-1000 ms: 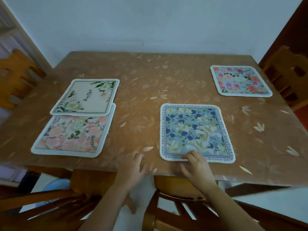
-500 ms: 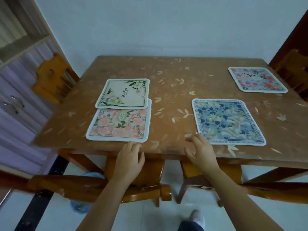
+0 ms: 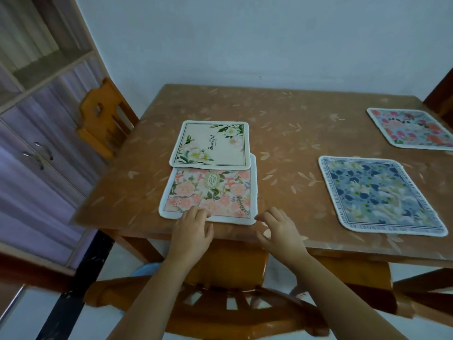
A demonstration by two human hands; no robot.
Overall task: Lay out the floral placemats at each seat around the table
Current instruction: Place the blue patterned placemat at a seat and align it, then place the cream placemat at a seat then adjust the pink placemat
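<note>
Several floral placemats lie on the brown table [image 3: 289,133]. A pink-rose placemat [image 3: 215,192] sits at the near edge, and a cream placemat [image 3: 213,144] overlaps its far side. To the right lies a blue-flowered placemat [image 3: 377,195], and a pink-and-blue placemat [image 3: 411,128] is at the far right. My left hand [image 3: 192,230] rests with its fingertips on the near edge of the pink-rose placemat. My right hand [image 3: 278,229] hovers by that mat's near right corner, fingers loosely curled and holding nothing.
A wooden chair [image 3: 220,298] is tucked under the table's near side below my arms. Another chair [image 3: 103,121] stands at the left side, with a cabinet with shelves [image 3: 36,143] behind it. A white wall backs the table.
Both hands have moved left from the blue-flowered placemat to the pink-rose placemat. My view has shifted left with them. The mats have not moved.
</note>
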